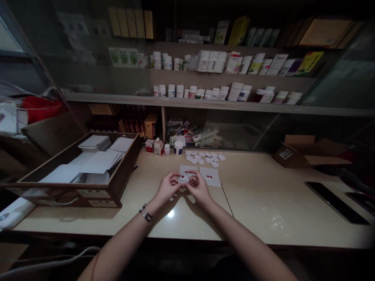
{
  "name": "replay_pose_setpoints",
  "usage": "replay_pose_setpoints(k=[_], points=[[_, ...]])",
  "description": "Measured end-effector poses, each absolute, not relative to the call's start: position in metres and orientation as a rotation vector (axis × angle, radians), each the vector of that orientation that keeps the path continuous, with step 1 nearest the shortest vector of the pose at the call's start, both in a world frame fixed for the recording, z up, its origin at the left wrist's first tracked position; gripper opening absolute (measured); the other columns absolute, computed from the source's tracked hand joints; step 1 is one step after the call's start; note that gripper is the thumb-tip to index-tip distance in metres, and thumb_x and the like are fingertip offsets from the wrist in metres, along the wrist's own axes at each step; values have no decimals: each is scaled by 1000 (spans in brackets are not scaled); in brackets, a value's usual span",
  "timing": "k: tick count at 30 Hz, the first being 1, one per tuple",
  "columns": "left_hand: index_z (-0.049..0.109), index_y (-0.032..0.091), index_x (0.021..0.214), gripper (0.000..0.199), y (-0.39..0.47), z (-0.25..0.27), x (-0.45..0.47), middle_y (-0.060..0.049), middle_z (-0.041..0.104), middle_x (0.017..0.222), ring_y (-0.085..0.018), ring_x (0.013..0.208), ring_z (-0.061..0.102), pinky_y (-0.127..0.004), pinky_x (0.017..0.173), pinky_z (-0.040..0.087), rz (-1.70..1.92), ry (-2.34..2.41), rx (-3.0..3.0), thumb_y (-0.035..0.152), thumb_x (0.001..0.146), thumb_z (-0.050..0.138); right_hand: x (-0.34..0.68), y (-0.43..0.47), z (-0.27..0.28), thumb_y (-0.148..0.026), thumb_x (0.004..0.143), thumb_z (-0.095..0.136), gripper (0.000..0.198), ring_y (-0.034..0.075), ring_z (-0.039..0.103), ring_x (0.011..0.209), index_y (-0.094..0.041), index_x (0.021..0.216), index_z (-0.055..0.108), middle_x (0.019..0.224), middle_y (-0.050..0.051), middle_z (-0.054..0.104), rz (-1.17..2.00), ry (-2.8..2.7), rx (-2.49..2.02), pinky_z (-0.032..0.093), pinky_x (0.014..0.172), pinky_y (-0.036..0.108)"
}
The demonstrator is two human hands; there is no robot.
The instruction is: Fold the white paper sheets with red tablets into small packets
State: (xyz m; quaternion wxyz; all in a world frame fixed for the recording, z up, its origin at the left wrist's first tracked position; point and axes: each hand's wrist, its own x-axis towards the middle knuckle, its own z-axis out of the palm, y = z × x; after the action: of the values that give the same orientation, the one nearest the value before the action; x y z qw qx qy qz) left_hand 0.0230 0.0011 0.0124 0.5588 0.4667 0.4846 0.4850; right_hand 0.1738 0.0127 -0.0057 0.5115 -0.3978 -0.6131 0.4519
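Between the fingertips of both hands is a small folded white paper packet (183,180). My left hand (168,188), with a watch (145,213) on its wrist, pinches one end; my right hand (200,189) pinches the other. Just beyond them a white paper sheet (183,168) lies on the counter, partly covered by my fingers, with red pills (186,171) on it. To its right rests a second white sheet (215,182) bearing two red pills (209,177). Several folded paper packets (205,157) are spread behind the sheets.
A wooden drawer (114,191) of white paper stands at the left. White bottles (178,148) and small boxes (158,147) line the counter's back. An open cardboard box (288,156) and a dark phone (336,202) lie at the right. Glass-fronted shelves (222,102) rise behind.
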Motion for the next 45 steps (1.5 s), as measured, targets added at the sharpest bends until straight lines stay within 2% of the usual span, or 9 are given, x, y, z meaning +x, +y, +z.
replay_pose_setpoints(k=[2,6,12,16,21,28,33,39,45], points=[[55,13,81,36,2,11,23,4,56,54,-9,46,54,-18,46,40,1117,1162,1044,23,56,79,174,15,-8,-23,65,67,51,13,58,56,-21,111,47,64,-6,55,1180,-1389,-952,46,55,24],[56,12,75,29,4,10,22,0,60,52,-10,46,56,-18,46,42,1051,1178,969,16,57,78,175,19,-11,-24,60,69,53,11,52,49,-20,109,48,57,-9,51,1316,-1354,-985,42,50,22],[57,12,70,26,6,7,24,-2,61,52,-10,40,54,-17,40,40,986,1254,968,34,70,71,173,19,-12,-24,58,70,54,11,52,48,-19,108,50,57,-8,52,1373,-1368,-1025,40,48,21],[57,12,65,28,8,2,23,2,56,47,-8,37,50,-18,38,39,1043,1278,978,35,66,74,171,20,-13,-24,57,70,48,12,56,53,-18,103,54,61,-6,56,1395,-1373,-1012,43,52,23],[64,10,82,23,8,4,20,2,58,50,-8,38,48,-18,40,35,1095,1283,1062,25,66,72,174,24,-12,-24,57,69,47,12,56,55,-17,101,57,63,-4,58,1389,-1370,-1012,43,53,23],[55,12,66,24,5,8,18,-1,60,51,-8,40,51,-18,42,35,924,1172,961,17,55,75,175,23,-9,-27,59,70,48,12,57,60,-18,104,56,69,-2,59,1289,-1357,-985,45,54,23],[54,12,68,26,7,5,16,-5,64,55,-8,42,53,-17,44,37,992,1125,903,18,56,76,174,22,-12,-32,58,71,45,11,53,48,-17,97,56,62,-6,53,1462,-1374,-1088,40,43,21],[54,12,67,28,5,4,21,-2,62,52,-9,44,55,-17,45,39,1012,1167,945,18,56,79,174,24,-14,-28,53,75,46,9,49,44,-17,93,56,53,-10,49,1418,-1352,-1055,38,44,20],[56,12,68,31,6,4,21,-1,60,55,-9,44,54,-19,45,42,1040,1164,926,28,55,80,171,21,-11,-32,51,78,45,10,53,45,-17,89,58,55,-7,55,1460,-1326,-1047,40,42,20]])
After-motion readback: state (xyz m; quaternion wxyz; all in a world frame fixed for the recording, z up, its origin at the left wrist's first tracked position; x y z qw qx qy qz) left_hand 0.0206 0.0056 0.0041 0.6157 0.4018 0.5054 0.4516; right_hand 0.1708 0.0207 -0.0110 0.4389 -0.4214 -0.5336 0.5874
